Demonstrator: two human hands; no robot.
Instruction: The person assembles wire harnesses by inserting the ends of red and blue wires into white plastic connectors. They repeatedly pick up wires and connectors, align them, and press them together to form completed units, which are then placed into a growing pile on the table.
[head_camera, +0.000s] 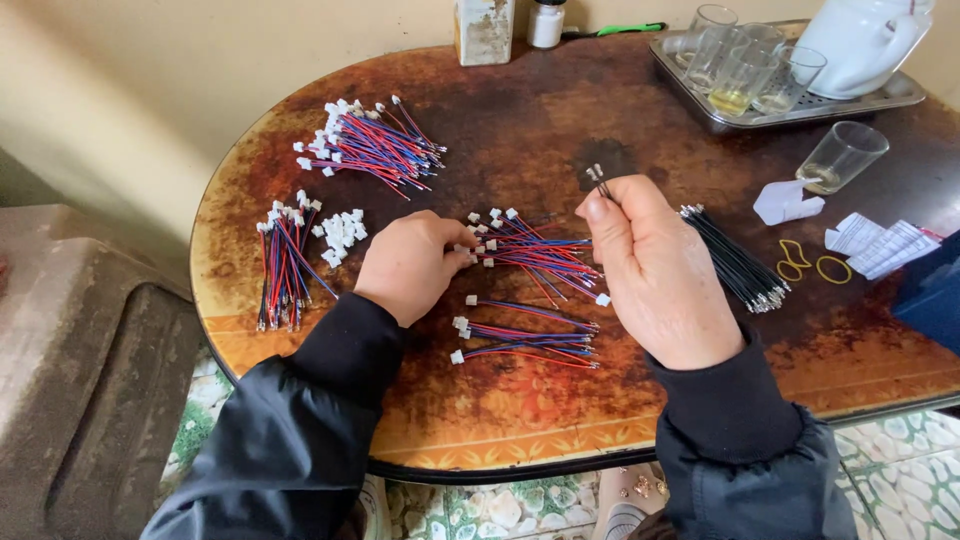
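**Wire leads sorted on a worn table**

Nearest the front edge lie a few finished leads. The left hand pinches a connector in the middle pile; the right hand grips one black wire. Loose black wires remain beside it. Bundles sit toward the left edge, a glass tray at the far right corner.
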